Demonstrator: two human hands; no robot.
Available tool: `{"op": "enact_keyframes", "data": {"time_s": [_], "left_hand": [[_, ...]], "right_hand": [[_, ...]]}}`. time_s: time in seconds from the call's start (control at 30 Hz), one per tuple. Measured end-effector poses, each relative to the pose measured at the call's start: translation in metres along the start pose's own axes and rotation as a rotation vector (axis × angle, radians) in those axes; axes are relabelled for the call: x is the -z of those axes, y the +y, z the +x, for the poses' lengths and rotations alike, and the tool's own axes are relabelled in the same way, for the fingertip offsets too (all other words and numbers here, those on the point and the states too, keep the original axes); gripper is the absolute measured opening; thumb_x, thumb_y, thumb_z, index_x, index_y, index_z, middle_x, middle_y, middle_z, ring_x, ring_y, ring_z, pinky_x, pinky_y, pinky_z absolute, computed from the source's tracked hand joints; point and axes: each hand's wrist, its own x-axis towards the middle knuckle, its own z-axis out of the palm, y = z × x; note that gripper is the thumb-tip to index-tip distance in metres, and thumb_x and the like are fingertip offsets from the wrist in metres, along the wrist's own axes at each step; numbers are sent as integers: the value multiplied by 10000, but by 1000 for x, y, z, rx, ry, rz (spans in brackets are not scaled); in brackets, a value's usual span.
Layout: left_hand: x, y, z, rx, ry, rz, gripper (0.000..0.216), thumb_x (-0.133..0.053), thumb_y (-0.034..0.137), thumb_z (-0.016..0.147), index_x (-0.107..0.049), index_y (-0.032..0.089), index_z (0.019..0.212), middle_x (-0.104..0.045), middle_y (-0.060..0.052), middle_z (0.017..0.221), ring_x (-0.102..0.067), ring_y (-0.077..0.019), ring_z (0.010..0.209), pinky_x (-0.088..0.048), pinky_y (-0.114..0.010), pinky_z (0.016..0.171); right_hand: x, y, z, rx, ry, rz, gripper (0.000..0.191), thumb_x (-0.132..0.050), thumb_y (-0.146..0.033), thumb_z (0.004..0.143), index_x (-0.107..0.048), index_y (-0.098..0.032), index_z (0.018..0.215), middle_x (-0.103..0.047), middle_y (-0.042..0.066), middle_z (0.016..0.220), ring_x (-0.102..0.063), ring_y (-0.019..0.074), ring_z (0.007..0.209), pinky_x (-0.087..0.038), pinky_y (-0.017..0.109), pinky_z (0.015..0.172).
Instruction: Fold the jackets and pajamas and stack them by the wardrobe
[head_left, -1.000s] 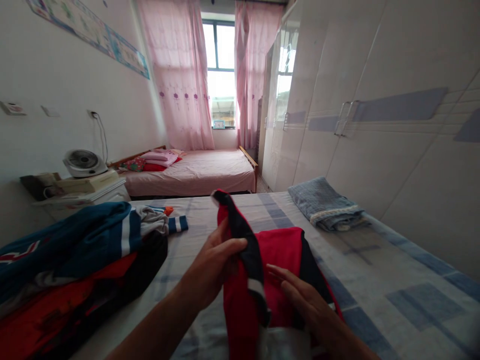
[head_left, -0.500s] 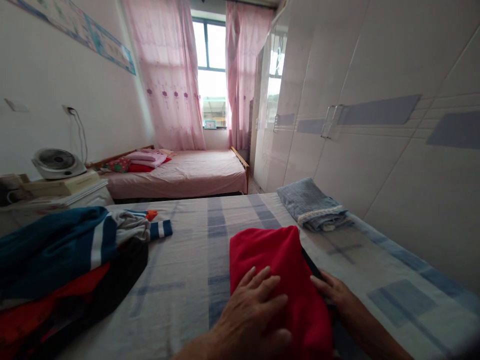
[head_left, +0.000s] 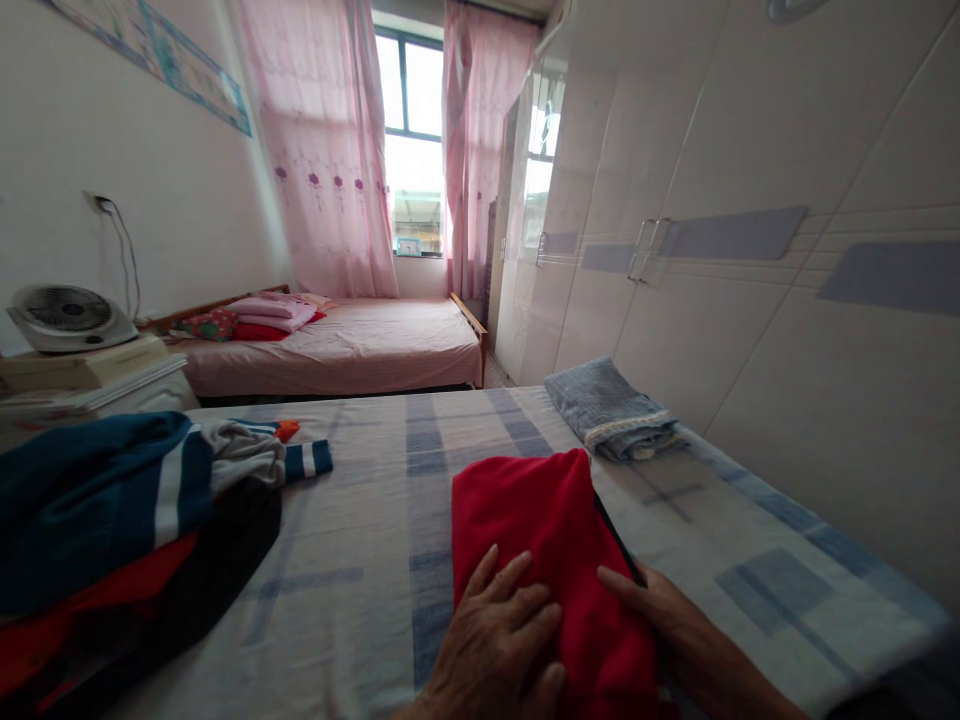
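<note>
A folded red garment (head_left: 551,545) with a black edge lies flat on the checked bed sheet (head_left: 360,560) in front of me. My left hand (head_left: 495,645) rests palm down on its near left part, fingers spread. My right hand (head_left: 667,625) lies on the garment's right edge, fingers pointing left along the black trim. Neither hand grips anything.
A heap of blue, red and black clothes (head_left: 112,520) covers the bed's left side. Folded blue jeans (head_left: 611,408) lie at the far right by the white wardrobe (head_left: 750,250). A second pink bed (head_left: 337,345) and a fan (head_left: 67,315) stand beyond.
One second ago my left hand held the garment's flap up. That flap now lies folded down flat, and both hands press on the garment. The view has shifted slightly right.
</note>
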Motion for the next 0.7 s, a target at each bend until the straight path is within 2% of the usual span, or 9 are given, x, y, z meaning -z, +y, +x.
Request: {"op": "enact_keyframes", "data": {"time_s": [0.1, 0.17, 0.23, 0.3, 0.4, 0.53, 0.6, 0.7], "left_hand": [[-2, -6, -4, -36, 80, -19, 255, -554, 242, 805, -619, 232, 1051, -696, 5, 1007, -540, -246, 1156, -312, -506, 1073], [-4, -12, -8, -74, 170, -15, 255, -526, 188, 816, -614, 231, 1051, -686, -1, 1036, -546, -210, 1147, -332, -455, 1075], [-7, -19, -13, -81, 279, -5, 301, -486, 159, 840, -585, 213, 1119, -643, -41, 1144, -530, -195, 1167, -364, -409, 1061], [-10, -25, -18, -14, 366, 0, 370, -434, 143, 873, -519, 202, 1228, -563, -80, 1269, -494, -193, 1210, -393, -377, 1042], [-15, -35, -24, 107, 390, -1, 411, -390, 155, 910, -441, 216, 1313, -496, -95, 1342, -469, -190, 1239, -427, -343, 1013], [-26, -54, -27, 113, 370, 5, 376, -406, 225, 928, -459, 234, 1300, -532, -97, 1303, -512, -178, 1200, -476, -287, 952], [-34, -63, -28, 122, 384, -9, 361, -395, 259, 935, -480, 267, 1285, -553, -80, 1282, -537, -173, 1173, -495, -271, 923], [-48, -73, -32, 183, 413, -38, 330, -404, 311, 931, -525, 339, 1237, -591, -44, 1241, -571, -181, 1133, -511, -285, 904]], "right_hand": [[-5, 8, 1, 79, -9, -4, 609, -677, -287, 732, -488, -130, 1290, -623, 117, 1210, -578, 270, 1112, -417, 401, 998], [-7, 8, 3, 75, 12, 26, 578, -672, -238, 714, -516, -135, 1261, -642, 110, 1181, -606, 265, 1069, -432, 397, 981], [-8, -1, 6, 60, 46, 67, 539, -657, -218, 705, -546, -144, 1227, -668, 104, 1133, -639, 264, 1006, -468, 397, 938], [-8, -19, 12, 65, 72, 79, 519, -656, -212, 695, -565, -161, 1203, -695, 94, 1075, -665, 261, 942, -502, 393, 888], [-6, -63, 28, 112, 101, 22, 511, -687, -193, 657, -587, -188, 1158, -715, 71, 1015, -686, 247, 863, -538, 373, 825], [9, -136, 65, 254, 178, -169, 574, -712, -187, 624, -567, -178, 1179, -724, 73, 970, -692, 225, 758, -552, 359, 740], [27, -173, 88, 360, 189, -288, 557, -661, -229, 682, -540, -138, 1219, -721, 104, 965, -688, 217, 729, -534, 366, 717], [71, -224, 126, 477, 264, -495, 484, -546, -289, 776, -530, -133, 1233, -706, 131, 1012, -684, 213, 762, -505, 381, 731]]}}
